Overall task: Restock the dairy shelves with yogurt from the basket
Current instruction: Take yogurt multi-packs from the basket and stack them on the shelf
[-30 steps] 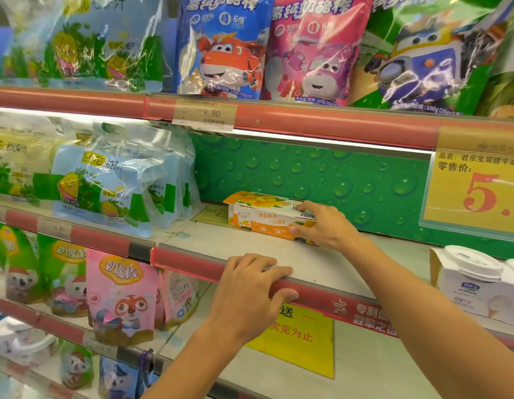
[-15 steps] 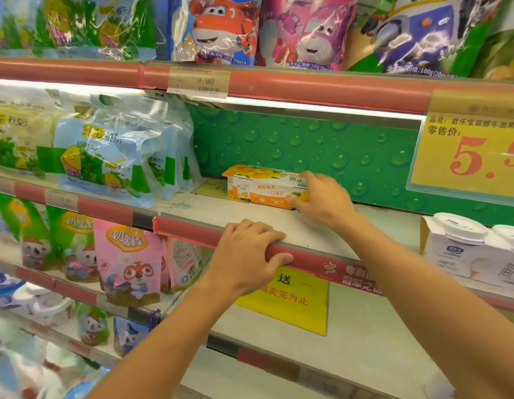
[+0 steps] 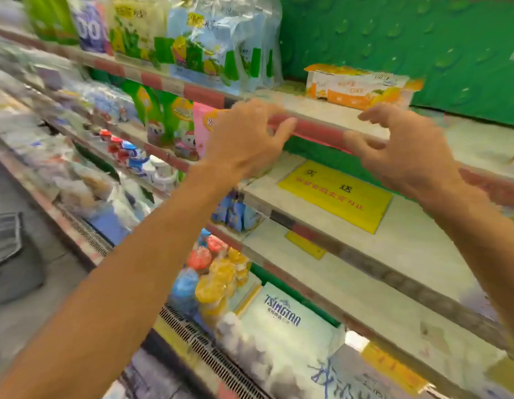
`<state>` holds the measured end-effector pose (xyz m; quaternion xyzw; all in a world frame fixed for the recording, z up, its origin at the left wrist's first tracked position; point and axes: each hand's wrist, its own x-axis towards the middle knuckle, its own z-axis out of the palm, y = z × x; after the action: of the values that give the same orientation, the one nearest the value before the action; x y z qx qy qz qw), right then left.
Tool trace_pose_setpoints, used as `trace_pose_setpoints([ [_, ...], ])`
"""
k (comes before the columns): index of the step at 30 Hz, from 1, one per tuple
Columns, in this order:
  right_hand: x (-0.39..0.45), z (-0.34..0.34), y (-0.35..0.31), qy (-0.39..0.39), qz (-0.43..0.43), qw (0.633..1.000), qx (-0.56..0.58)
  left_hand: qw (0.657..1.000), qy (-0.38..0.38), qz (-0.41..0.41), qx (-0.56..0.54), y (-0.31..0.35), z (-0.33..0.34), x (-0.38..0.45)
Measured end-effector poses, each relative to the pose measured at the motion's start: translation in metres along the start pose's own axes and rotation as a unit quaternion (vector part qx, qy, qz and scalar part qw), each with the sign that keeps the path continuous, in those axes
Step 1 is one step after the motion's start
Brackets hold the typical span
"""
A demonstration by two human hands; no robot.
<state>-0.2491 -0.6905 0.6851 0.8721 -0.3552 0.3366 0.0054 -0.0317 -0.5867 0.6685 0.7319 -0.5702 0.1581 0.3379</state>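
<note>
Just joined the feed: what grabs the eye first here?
Two bare hands at centre: the left hand rests on the red shelf rail, the right hand hovers empty beside it. Behind them, an orange-and-white yogurt multipack sits alone against the green back wall.

A shop: chilled shelves [image 3: 330,110] with red price rails [image 3: 313,131], bagged dairy snacks [image 3: 204,53] and a yellow promotion sign [image 3: 336,194].

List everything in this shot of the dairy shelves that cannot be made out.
- Basket: not in the head view.
- Yogurt pack: its print is motion-blurred and unreadable.
- Left hand: over the red shelf rail; blur hides whether the fingers grip it.
- Right hand: fingers loosely curled and smeared; it appears to hold nothing.
- Dark object on the floor: cut by the left edge, too blurred to identify.
</note>
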Motion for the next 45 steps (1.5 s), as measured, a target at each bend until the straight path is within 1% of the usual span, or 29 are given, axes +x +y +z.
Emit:
trace_pose_setpoints([
  [3,-0.035,0.026,-0.031,-0.031,-0.053,0.997,0.056,0.997,0.009,-0.079,0.016,-0.042,-0.021,-0.069],
  [6,-0.077,0.068,-0.064,-0.110,-0.085,0.983,0.121,0.980,0.027,-0.198,-0.017,-0.084,-0.042,-0.158],
  [9,-0.131,0.116,-0.102,-0.200,-0.117,0.954,0.193,0.939,0.058,-0.333,-0.068,-0.118,-0.059,-0.263],
  [13,-0.200,0.180,-0.161,-0.320,-0.152,0.902,0.247,0.874,0.096,-0.465,-0.107,-0.142,-0.072,-0.391],
  [15,-0.231,0.211,-0.192,-0.367,-0.156,0.875,0.273,0.846,0.105,-0.511,-0.109,-0.153,-0.074,-0.445],
  [20,-0.300,0.269,-0.266,-0.471,-0.116,0.818,0.309,0.779,0.099,-0.604,-0.138,-0.175,-0.071,-0.552],
  [24,-0.355,0.321,-0.306,-0.535,-0.103,0.791,0.279,0.733,0.065,-0.662,-0.143,-0.207,-0.059,-0.625],
  [27,-0.400,0.364,-0.321,-0.582,-0.089,0.771,0.243,0.683,0.026,-0.714,-0.155,-0.229,-0.037,-0.684],
  [31,-0.462,0.425,-0.326,-0.640,-0.093,0.740,0.187,0.632,-0.020,-0.758,-0.158,-0.251,0.016,-0.762],
  [33,-0.494,0.459,-0.321,-0.667,-0.088,0.723,0.159,0.601,-0.048,-0.782,-0.158,-0.256,0.048,-0.794],
  [37,-0.555,0.516,-0.305,-0.715,-0.066,0.689,0.103,0.512,-0.099,-0.836,-0.170,-0.263,0.116,-0.840],
  [40,-0.599,0.551,-0.296,-0.764,-0.036,0.641,0.058,0.450,-0.153,-0.865,-0.159,-0.268,0.165,-0.859],
  [42,-0.621,0.567,-0.292,-0.788,-0.009,0.615,0.027,0.411,-0.174,-0.885,-0.134,-0.272,0.188,-0.863],
  [45,-0.643,0.582,-0.288,-0.799,0.018,0.601,-0.020,0.341,-0.174,-0.916,-0.116,-0.281,0.203,-0.859],
])
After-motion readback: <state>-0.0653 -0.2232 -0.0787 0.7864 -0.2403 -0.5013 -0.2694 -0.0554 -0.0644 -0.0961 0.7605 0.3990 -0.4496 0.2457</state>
